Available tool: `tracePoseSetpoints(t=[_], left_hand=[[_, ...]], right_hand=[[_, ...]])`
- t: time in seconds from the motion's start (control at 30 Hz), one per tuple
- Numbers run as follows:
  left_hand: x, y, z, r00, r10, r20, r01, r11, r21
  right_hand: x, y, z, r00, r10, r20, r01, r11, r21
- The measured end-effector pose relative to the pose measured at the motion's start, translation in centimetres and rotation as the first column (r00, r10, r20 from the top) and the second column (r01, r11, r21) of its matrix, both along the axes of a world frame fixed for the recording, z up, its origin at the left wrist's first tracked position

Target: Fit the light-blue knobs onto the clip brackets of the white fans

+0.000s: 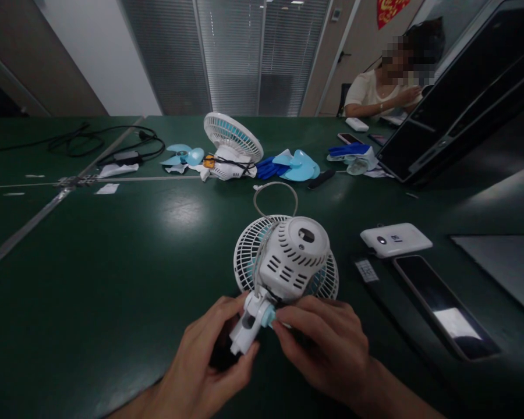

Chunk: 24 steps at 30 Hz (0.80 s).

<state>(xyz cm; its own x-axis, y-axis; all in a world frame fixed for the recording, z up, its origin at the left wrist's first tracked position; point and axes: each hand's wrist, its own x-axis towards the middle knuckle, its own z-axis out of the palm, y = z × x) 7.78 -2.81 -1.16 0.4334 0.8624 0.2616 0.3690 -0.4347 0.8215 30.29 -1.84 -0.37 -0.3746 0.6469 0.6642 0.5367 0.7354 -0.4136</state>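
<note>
A white electric fan (288, 256) lies grille-down on the green table, its motor housing facing up. The round grille (245, 256) shows beneath the housing, with light blue blades behind its bars. My left hand (213, 349) is closed around the white neck bracket (244, 331) at the near end of the fan. With thumb and fingers my right hand (327, 343) pinches the light blue knob (268, 315) on the side of that bracket. A pale cable (276, 184) loops out behind the housing.
At the back stand another fan (233, 142), blue fan blades (299, 166) and gloves (351, 154). On the right lie a white device (395, 238), a phone (445, 305) and a black strap (388, 308). A person (384, 96) sits beyond a large black case (454, 87).
</note>
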Motion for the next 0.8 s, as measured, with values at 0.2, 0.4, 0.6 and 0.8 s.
tracePoseSetpoints(t=[0.2, 0.4, 0.6, 0.8], left_hand=[[0.1, 0.2, 0.0, 1.0, 0.002, 0.016, -0.003, 0.999, 0.041], [0.1, 0.1, -0.3, 1.0, -0.009, 0.008, 0.008, 0.994, 0.113], [0.2, 0.0, -0.2, 1.0, -0.012, 0.017, 0.01, 0.993, 0.118], [0.4, 0.1, 0.5, 0.999, 0.006, 0.034, -0.008, 0.997, 0.075]], right_hand=[[1.0, 0.6, 1.0, 0.975, 0.088, 0.203, -0.099, 0.994, 0.044], [0.3, 0.5, 1.1, 0.981, 0.009, 0.193, -0.024, 0.997, 0.076], [0.9, 0.4, 1.9, 0.98, 0.023, 0.196, -0.047, 0.992, 0.119], [2.8, 1.1, 3.1, 0.922, 0.16, 0.353, -0.231, 0.958, 0.17]])
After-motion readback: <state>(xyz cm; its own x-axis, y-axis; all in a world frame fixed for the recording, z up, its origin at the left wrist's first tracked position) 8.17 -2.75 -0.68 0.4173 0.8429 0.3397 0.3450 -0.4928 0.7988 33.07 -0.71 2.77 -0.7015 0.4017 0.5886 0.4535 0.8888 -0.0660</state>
